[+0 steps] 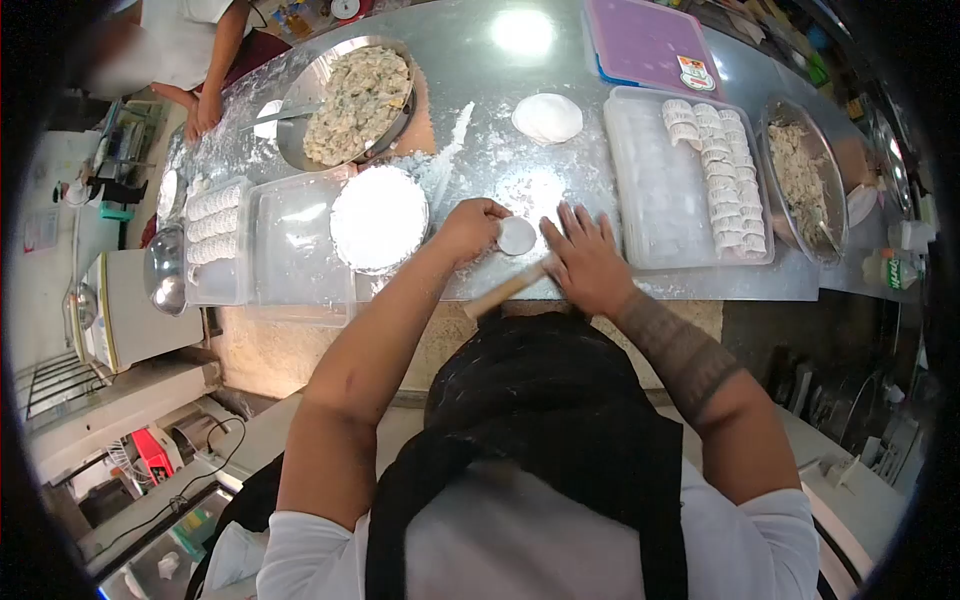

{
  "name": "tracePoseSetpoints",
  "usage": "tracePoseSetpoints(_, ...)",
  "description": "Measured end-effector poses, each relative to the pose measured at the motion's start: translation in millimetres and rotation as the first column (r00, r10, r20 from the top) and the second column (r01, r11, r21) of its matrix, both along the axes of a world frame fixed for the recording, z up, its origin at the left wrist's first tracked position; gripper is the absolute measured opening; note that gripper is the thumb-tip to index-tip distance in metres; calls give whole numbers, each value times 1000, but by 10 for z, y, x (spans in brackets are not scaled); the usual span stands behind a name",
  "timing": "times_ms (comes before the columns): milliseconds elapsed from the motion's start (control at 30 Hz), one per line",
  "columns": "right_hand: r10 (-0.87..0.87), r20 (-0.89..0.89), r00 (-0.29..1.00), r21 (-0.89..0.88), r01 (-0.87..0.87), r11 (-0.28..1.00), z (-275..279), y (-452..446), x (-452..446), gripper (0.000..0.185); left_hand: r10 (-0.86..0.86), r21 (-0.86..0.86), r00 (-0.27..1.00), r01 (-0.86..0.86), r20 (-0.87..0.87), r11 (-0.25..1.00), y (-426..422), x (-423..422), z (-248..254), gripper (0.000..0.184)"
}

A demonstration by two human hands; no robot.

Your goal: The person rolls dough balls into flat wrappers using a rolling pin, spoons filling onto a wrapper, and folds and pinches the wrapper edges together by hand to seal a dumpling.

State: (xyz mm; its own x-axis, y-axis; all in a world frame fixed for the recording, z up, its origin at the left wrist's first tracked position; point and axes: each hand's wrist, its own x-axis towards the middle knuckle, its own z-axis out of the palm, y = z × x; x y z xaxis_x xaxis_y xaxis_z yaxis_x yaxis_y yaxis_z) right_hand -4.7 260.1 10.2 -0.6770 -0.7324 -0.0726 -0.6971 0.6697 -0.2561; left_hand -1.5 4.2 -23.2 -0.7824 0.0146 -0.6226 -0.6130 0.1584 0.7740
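On the floured metal table lies a small round dough disc [516,236]. My left hand [473,231] pinches its left edge between the fingertips. To the right of the disc, my right hand [590,255] lies palm down with its fingers spread on the table. A wooden rolling pin [508,289] sits at the table's front edge, its right end reaching under the base of my right hand. Left of my left hand stands a round container of white flour [379,220]. A larger flat dough round [547,118] lies farther back.
Clear trays of pleated dumplings stand at right [690,96] and left [248,290]. A pan of filling [358,105] with a utensil is at the back left, a metal bowl [842,175] at far right. A purple lid [645,40] lies behind. Another person's hands [205,112] rest at the table's left.
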Motion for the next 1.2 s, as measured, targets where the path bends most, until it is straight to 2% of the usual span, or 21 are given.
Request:
tracePoseSetpoints(67, 11, 48, 999, 22, -12, 1000, 17, 160, 140, 64, -153, -184, 988, 149, -9, 972, -1, 40, 14, 31)
tracePoseSetpoints(100, 6, 13, 1000, 46, -7, 999, 4, 74, 76, 64, -234, -275, 972, 224, -3, 935, 6, 42, 40, 31)
tracePoseSetpoints(167, -1, -60, 998, 90, 6, 996, -42, -341, -278, 65, -397, -478, 917, 335, -31, 812, 35, -15, 190, 31)
tracePoseSetpoints(200, -24, -84, 996, 43, 28, 999, -110, -568, -472, 65, -474, -571, 880, 373, -32, 731, 52, -39, 234, 31)
tracePoseSetpoints(267, -29, -142, 989, -32, 25, 999, -266, -851, -755, 66, -415, -598, 892, 238, -177, 765, 68, -59, 182, 30)
tracePoseSetpoints(300, -15, -177, 984, -60, 4, 998, -280, -938, -837, 66, -385, -605, 889, 168, -249, 778, 80, -61, 209, 30)
tracePoseSetpoints(333, -2, -214, 977, -87, -17, 996, -296, -983, -872, 67, -362, -585, 904, 170, -228, 793, 89, -59, 249, 31)
tracePoseSetpoints(433, -43, -76, 996, -171, 29, 985, -165, -653, -582, 66, -204, -395, 971, 138, -128, 908, 32, -59, 222, 36)
tracePoseSetpoints(500, -6, -32, 999, 4, 6, 1000, -14, -170, -164, 65, -41, -222, 994, 18, -101, 975, 20, 58, -20, 39)
tracePoseSetpoints(533, 5, -6, 1000, 6, -5, 1000, 3, -48, -70, 65, 40, -135, 996, -51, -83, 990, 13, 74, -88, 40)
tracePoseSetpoints(600, 18, 53, 998, 12, -19, 1000, -3, 122, 68, 64, -152, -259, 988, 146, -2, 955, 2, 94, 89, 40)
tracePoseSetpoints(667, 24, -45, 999, 25, -23, 999, -80, -174, -189, 64, -390, -427, 920, 368, 38, 826, -16, 49, 222, 36)
tracePoseSetpoints(767, 3, -120, 993, -53, -9, 999, -280, -845, -681, 66, -540, -712, 842, 377, -4, 593, 41, -32, 164, 35)
tracePoseSetpoints(800, 16, -94, 995, -6, -16, 1000, -242, -949, -784, 67, -477, -707, 875, 287, -81, 647, 70, -17, 156, 33)
tracePoseSetpoints(867, 25, -116, 993, -84, -35, 996, -178, -911, -750, 66, -342, -674, 910, 103, -233, 732, 93, 12, 138, 29)
tracePoseSetpoints(933, 24, -113, 993, -125, -38, 991, -99, -675, -563, 67, -157, -431, 984, 106, -84, 896, 77, -24, 272, 28)
tracePoseSetpoints(967, 23, -72, 997, -69, -28, 997, -69, -423, -360, 68, -78, -292, 997, 79, 18, 953, 71, -21, 314, 27)
tracePoseSetpoints(1000, 20, -33, 999, -13, -21, 1000, -49, -190, -192, 69, -1, -175, 996, -14, -86, 985, 25, 18, 44, 27)
tracePoseSetpoints(1100, 35, 24, 999, -28, -34, 999, -64, 202, 105, 69, -33, -205, 997, 46, 66, 978, -57, 105, -124, 29)
tracePoseSetpoints(1133, 33, 53, 998, 11, -33, 999, 17, 112, 35, 67, -99, -261, 991, 120, 90, 958, -35, 81, 6, 30)
tracePoseSetpoints(1200, 44, -19, 999, 25, -43, 999, -62, -286, -252, 66, -228, -362, 962, 269, 152, 893, 9, 36, 240, 31)
